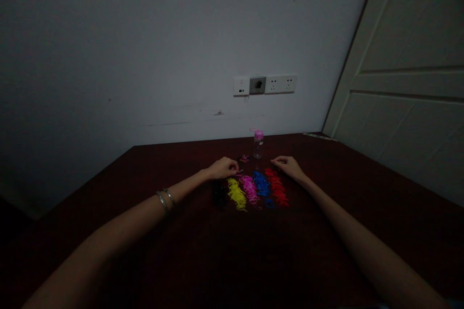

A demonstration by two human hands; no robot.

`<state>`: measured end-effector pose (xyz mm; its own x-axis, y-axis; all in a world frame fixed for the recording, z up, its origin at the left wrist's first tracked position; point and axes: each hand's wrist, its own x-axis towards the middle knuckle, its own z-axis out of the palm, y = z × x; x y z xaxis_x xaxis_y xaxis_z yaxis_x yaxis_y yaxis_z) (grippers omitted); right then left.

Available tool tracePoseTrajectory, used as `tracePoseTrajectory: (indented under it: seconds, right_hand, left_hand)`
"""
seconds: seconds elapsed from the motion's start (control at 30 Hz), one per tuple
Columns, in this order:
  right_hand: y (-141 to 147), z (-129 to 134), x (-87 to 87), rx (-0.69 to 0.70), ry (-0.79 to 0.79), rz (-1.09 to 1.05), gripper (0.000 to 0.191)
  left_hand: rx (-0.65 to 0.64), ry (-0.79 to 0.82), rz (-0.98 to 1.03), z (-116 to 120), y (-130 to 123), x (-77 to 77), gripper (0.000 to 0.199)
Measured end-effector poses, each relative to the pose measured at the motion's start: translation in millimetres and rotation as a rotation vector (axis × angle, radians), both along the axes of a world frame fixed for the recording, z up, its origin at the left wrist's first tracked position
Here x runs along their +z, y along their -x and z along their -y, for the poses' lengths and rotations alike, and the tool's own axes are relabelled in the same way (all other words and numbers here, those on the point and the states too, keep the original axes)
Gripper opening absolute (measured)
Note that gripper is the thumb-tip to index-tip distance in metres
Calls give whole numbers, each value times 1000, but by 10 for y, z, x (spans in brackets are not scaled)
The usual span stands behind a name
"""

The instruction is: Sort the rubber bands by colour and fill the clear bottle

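Observation:
My left hand [224, 168] is closed in a pinch above the black pile [219, 194], with a small pale thing at its fingertips, too small to name. Beside it on the dark red table lie a yellow pile [237, 195], a pink pile [250, 190], a blue pile [261, 184] and a red pile [277, 187] of thin bands. My right hand [287, 165] rests just behind the red pile, its fingers pressed together; whether they hold anything is too small to tell. A little mixed heap of bands [244, 158] lies behind the pink pile.
A clear bottle with a pink lid [258, 145] stands behind the blue pile. The table [203, 251] meets a pale wall with sockets [280, 84]. A pale panelled door [406, 106] is at the right. A flat strip [319, 136] lies by the back edge.

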<state>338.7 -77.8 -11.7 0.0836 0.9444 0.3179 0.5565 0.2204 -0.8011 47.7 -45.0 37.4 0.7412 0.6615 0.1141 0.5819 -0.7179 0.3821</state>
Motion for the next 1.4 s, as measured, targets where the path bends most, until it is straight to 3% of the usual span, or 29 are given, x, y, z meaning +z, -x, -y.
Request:
tracePoseTrajectory:
  seconds: [0.2, 0.37, 0.6, 0.77, 0.87, 1.07, 1.4]
  right_hand:
    - [-21, -25, -35, 13, -2, 11, 43]
    - [-44, -55, -78, 21, 6, 0, 41]
    - [-63, -95, -108, 32, 10, -18, 42]
    - [-46, -54, -61, 18, 8, -2, 42]
    - [-29, -23, -28, 7, 9, 11, 42]
    - [-21, -18, -25, 7, 2, 18, 42]
    - [78, 25, 13, 98, -6, 190, 35]
  left_hand:
    - [-59, -29, -72, 191, -97, 71, 20]
    - [-36, -52, -66, 134, -104, 33, 23]
    - [339, -155, -17, -292, 186, -83, 22]
    - [628, -113, 44, -532, 444, -165, 24]
    - [736, -75, 96, -584, 538, -256, 29]
    - [734, -58, 161, -626, 598, -393, 31]
    - [693, -99, 179, -652, 631, -440, 32]
